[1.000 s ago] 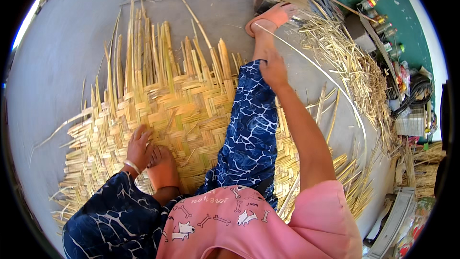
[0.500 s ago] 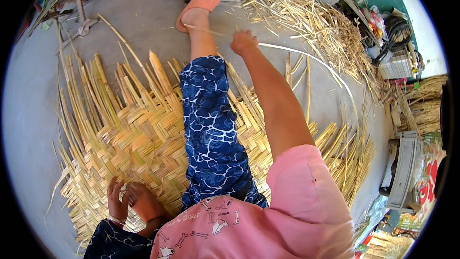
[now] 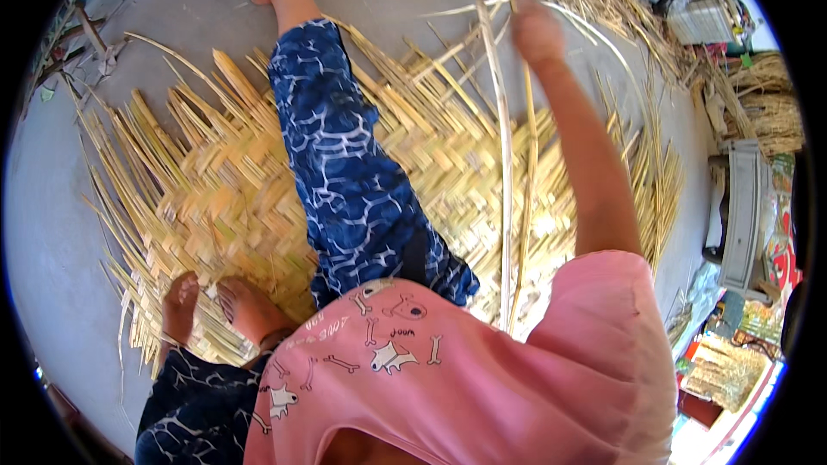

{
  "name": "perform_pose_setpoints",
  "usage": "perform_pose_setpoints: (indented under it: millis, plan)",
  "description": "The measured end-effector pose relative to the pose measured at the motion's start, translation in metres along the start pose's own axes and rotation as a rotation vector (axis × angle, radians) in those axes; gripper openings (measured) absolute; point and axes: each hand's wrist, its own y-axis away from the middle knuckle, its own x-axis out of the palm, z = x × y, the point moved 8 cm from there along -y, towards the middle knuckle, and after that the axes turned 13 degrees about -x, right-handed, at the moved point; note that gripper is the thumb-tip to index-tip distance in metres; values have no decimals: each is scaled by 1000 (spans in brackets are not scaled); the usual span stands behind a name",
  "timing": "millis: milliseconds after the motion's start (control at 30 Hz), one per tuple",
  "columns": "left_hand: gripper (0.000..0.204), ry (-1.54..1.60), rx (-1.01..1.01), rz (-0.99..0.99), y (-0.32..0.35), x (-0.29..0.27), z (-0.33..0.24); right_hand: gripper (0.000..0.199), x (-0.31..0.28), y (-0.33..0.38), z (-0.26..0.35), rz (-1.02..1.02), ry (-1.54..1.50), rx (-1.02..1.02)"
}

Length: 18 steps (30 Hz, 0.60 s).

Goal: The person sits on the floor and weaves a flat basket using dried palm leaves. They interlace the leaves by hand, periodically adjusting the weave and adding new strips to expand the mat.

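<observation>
The left hand (image 3: 179, 300) lay loosely extended on the mat beside the left foot (image 3: 250, 310), nothing visible in it. Beneath the legs spread the herringbone-woven cane mat (image 3: 237, 176). Past its far right edge, the blurred right hand (image 3: 537, 30), the nearer one, seemed closed on a pale cane strip (image 3: 596, 32), which ran crosswise through the grip, then curved rightward and back. Half a second earlier, that hand was beside the outstretched shin (image 3: 297, 13); now it was well apart.

Woven mat (image 3: 233, 194); yellowish, herringbone; flat on floor (image 3: 60, 232); ends loose; pale strip (image 3: 610, 43); thin, curved
</observation>
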Motion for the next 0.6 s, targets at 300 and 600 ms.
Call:
perform_pose_setpoints:
  millis: [300,600]
  plan:
    - [31,-185,262,116,49,-9,-187,46,15,291,7,728,-547,498]
    - [37,-484,302,224,117,15,-292,23,52,344,20,580,-692,795]
